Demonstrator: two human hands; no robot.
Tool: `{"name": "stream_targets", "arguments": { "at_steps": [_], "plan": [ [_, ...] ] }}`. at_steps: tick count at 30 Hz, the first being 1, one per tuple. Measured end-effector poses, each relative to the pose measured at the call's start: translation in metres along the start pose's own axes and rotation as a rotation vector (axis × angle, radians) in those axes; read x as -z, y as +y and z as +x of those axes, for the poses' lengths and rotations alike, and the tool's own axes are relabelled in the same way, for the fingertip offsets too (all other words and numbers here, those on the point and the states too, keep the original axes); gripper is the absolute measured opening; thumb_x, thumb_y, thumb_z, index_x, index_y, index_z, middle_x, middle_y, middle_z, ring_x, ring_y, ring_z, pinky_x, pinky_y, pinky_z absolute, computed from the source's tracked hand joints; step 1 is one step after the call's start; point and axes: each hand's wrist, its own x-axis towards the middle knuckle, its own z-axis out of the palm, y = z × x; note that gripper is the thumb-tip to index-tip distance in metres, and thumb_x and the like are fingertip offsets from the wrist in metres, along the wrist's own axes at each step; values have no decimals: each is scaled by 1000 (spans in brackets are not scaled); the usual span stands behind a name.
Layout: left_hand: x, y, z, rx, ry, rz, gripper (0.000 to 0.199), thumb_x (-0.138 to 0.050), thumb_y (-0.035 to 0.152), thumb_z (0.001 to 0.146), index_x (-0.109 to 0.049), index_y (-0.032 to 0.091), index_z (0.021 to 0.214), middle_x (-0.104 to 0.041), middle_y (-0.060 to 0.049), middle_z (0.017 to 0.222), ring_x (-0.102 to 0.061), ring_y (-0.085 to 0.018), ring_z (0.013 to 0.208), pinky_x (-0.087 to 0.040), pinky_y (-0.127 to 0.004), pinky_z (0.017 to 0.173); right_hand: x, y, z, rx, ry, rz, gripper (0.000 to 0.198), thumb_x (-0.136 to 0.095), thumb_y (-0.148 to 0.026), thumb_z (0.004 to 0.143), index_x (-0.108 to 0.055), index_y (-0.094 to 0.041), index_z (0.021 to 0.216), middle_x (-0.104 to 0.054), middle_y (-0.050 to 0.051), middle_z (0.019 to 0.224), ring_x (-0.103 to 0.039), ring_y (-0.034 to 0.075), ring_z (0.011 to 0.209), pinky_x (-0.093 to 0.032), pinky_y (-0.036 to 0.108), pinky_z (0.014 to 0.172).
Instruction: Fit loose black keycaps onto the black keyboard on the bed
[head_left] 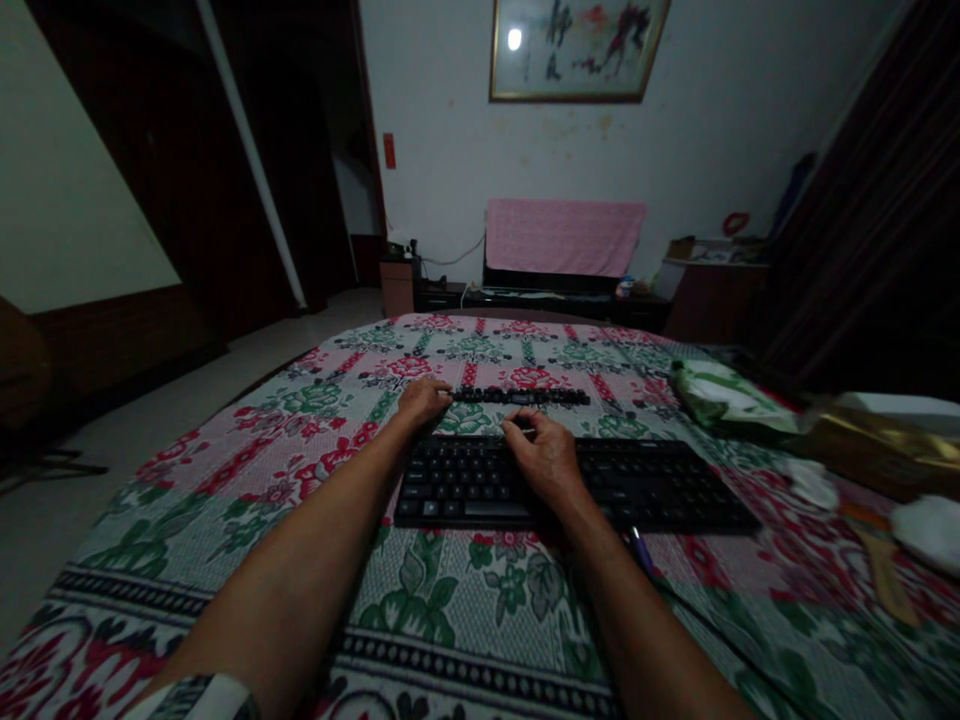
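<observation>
A black keyboard (480,475) lies flat across the patterned tablecloth, its middle partly hidden by my right hand and wrist. Just beyond it runs a row of small loose black keycaps (540,397). My left hand (424,400) reaches past the keyboard's upper left corner, its fingertips closed at the left end of that row; the keycap between them is mostly hidden. My right hand (546,450) is over the middle of the keyboard, thumb and fingers curled into a pinch. Something small and dark shows between those fingertips, too dim to name.
A purple pen-like thing (640,550) and a dark cable (735,650) lie near my right forearm. On the right side are a green-and-white tissue pack (727,398), a gold-coloured box (877,445), crumpled white tissue (811,483) and a wooden-handled brush (881,565).
</observation>
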Motion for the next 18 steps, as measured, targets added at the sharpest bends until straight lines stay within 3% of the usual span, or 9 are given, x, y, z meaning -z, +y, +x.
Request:
{"name": "stream_targets", "arguments": {
  "at_steps": [10, 12, 14, 18],
  "plan": [
    [15, 2, -7, -15, -19, -112, 57, -63, 34, 72, -53, 18, 125, -68, -7, 104, -63, -20, 92, -45, -24, 80, -1, -1, 1, 9, -3, 12, 24, -50, -37, 75, -63, -18, 78, -66, 3, 70, -58, 15, 59, -43, 24, 56],
    [25, 6, -15, -16, -24, -119, 52, -63, 34, 72, -58, 17, 120, -68, -6, 104, -63, -20, 91, -45, -24, 78, 0, -5, 2, 18, -11, 20, 24, -50, -38, 76, -64, -18, 79, -66, 3, 71, -58, 15, 59, -43, 24, 57],
    [36, 11, -27, -58, -128, -169, 47, -63, 36, 71, -61, 19, 115, -69, -4, 101, -63, -20, 91, -45, -24, 78, 1, -8, 3, 16, -22, 30, 25, -50, -38, 75, -64, -18, 79, -66, 3, 71, -57, 14, 58, -43, 24, 58],
    [54, 28, -61, -272, -467, -238, 72, -75, 42, 55, -56, 23, 121, -60, -5, 120, -57, -23, 106, -44, -26, 85, 4, -10, 4, 2, -26, 29, 26, -50, -39, 75, -64, -18, 80, -65, 1, 69, -57, 14, 58, -43, 24, 60]
  ]
}}
